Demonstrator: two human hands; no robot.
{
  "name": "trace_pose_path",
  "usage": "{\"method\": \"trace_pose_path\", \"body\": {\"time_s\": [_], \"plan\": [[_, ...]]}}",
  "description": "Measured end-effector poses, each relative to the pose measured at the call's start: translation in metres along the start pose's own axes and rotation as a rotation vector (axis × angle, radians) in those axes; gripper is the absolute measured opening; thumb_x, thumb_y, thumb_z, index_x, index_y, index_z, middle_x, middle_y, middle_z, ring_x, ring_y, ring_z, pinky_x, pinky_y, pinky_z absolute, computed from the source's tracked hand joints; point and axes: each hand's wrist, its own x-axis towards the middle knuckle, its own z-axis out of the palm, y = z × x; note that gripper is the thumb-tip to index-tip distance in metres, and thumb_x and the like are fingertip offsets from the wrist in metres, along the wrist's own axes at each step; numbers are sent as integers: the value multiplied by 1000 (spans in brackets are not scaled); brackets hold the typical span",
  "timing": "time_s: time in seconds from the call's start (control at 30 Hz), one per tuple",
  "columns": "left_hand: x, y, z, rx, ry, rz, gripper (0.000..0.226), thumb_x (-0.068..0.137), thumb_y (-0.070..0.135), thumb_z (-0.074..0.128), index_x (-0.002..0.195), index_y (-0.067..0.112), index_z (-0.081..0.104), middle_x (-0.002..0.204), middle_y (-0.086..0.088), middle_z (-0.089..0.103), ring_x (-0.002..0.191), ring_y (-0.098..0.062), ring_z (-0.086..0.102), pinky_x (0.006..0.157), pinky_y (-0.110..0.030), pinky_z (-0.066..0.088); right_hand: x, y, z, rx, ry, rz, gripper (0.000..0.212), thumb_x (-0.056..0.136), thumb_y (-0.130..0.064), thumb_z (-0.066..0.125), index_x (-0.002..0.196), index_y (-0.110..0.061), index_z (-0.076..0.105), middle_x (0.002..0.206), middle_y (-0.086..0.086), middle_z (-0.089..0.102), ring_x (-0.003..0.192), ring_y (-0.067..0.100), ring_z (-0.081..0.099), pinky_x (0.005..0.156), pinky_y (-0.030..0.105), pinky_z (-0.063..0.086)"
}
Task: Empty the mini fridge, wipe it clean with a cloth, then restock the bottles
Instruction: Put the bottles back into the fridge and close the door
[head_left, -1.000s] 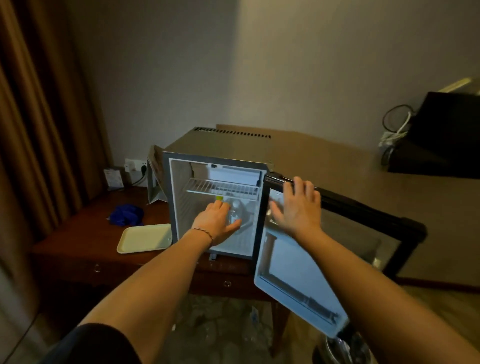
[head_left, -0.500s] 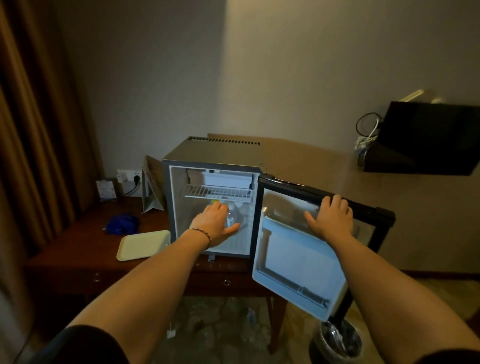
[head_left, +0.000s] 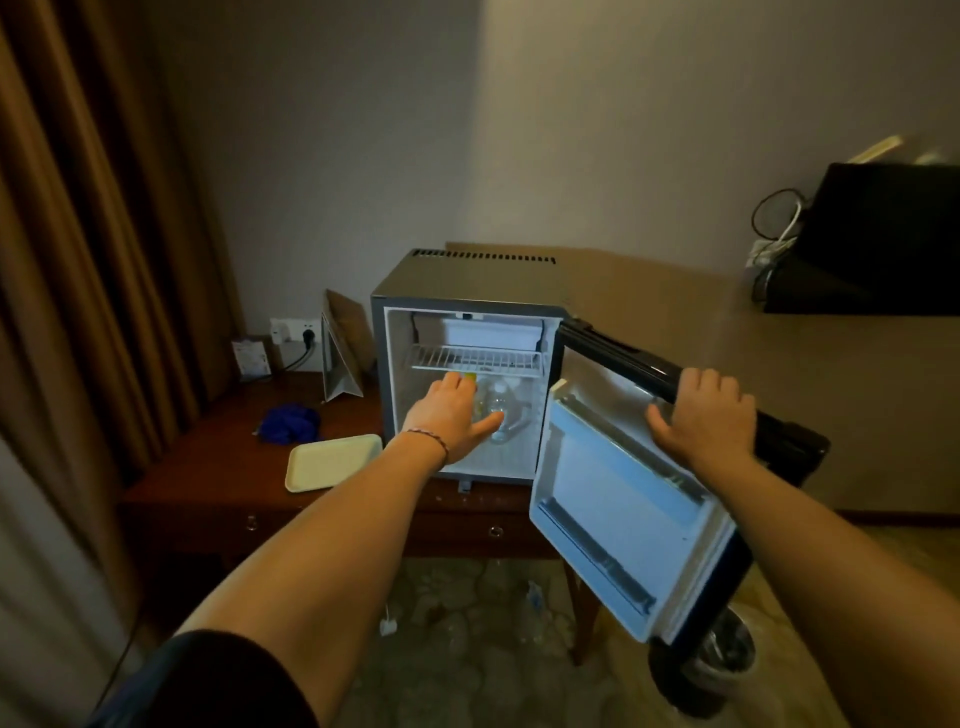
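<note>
The grey mini fridge (head_left: 467, 280) stands on a dark wooden table (head_left: 208, 467) with its door (head_left: 623, 499) swung wide to the right. Inside, under a white wire shelf (head_left: 478, 358), stand clear plastic bottles (head_left: 503, 410); one with a yellow cap (head_left: 469, 375) shows just past my fingers. My left hand (head_left: 449, 415) reaches into the lower compartment, fingers spread in front of the bottles; whether it touches one is hidden. My right hand (head_left: 701, 415) grips the top edge of the door. A blue cloth (head_left: 288, 423) lies bunched on the table left of the fridge.
A pale tray (head_left: 332, 460) lies on the table between cloth and fridge. A folded card (head_left: 340, 358) and a wall socket (head_left: 293, 330) sit behind. Brown curtains (head_left: 93, 234) hang at the left. A metal bin (head_left: 719, 660) stands under the door. A black screen (head_left: 883, 234) hangs at the right.
The door has swung further out, and my right hand has slid along its top edge toward the outer end. My left hand stays inside the lower compartment.
</note>
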Motion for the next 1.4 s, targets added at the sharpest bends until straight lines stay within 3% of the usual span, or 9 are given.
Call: {"method": "trace_pose_path", "body": {"time_s": [0.1,0.27,0.43,0.57,0.67,0.73,0.83,1.17,1.4], "plan": [[-3,-3,-4,-7,20,20,55,95,57,46,123,10,48,123,-11,46,109,-28,48,91,-42,48,-11,-25,-22,7,-6,-88,44,89,-53,50,99,-11,52,94,11,59,82,28,55,68,35,40],[-11,-18,-23,-26,69,-6,57,96,58,40,125,10,49,124,-11,47,113,-29,49,94,-44,48,-13,-72,-60,112,-189,-221,47,88,-56,49,108,-13,54,103,9,57,91,27,56,78,40,52],[-26,-50,-38,-46,78,-43,60,97,59,36,127,9,49,125,-12,47,114,-29,48,96,-44,46,-18,-116,-76,378,-327,-285,43,89,-57,55,97,-15,58,106,7,49,95,23,50,83,41,52],[-36,-75,-50,-80,53,-87,64,97,60,35,133,8,47,132,-11,45,119,-28,47,100,-46,45,-25,-152,-79,493,-317,-404,50,93,-63,44,115,-20,59,115,5,51,109,24,48,94,41,43],[-37,-82,-61,-108,69,-80,62,97,59,36,133,10,47,134,-10,45,120,-26,48,101,-44,46,-36,-172,-64,574,-309,-407,68,95,-69,28,148,-28,39,156,-1,34,149,25,18,120,50,14],[-34,-89,-69,-121,98,-87,59,97,58,36,131,11,49,132,-9,46,118,-25,49,99,-43,47,-40,-191,-57,574,-329,-452,70,98,-68,21,157,-31,21,166,-6,9,152,16,-8,122,50,-5],[-31,-102,-72,-133,127,-121,56,97,56,37,130,12,50,129,-8,47,115,-24,50,99,-44,48,-35,-225,-52,521,-324,-517,71,99,-67,16,159,-29,9,167,-6,-2,150,13,-17,121,48,-12],[-2,-158,-48,-184,139,-272,49,97,54,39,126,17,53,122,-3,46,110,-20,49,95,-41,50,36,-311,-23,493,-179,-532,75,98,-66,28,156,-19,23,161,5,25,153,23,8,122,47,-4],[56,-200,-30,-176,138,-352,51,97,52,41,130,15,51,128,-4,46,117,-20,48,100,-40,47,105,-349,11,503,-152,-583,81,95,-68,35,156,-16,22,159,6,29,150,25,17,121,52,-3]]}}
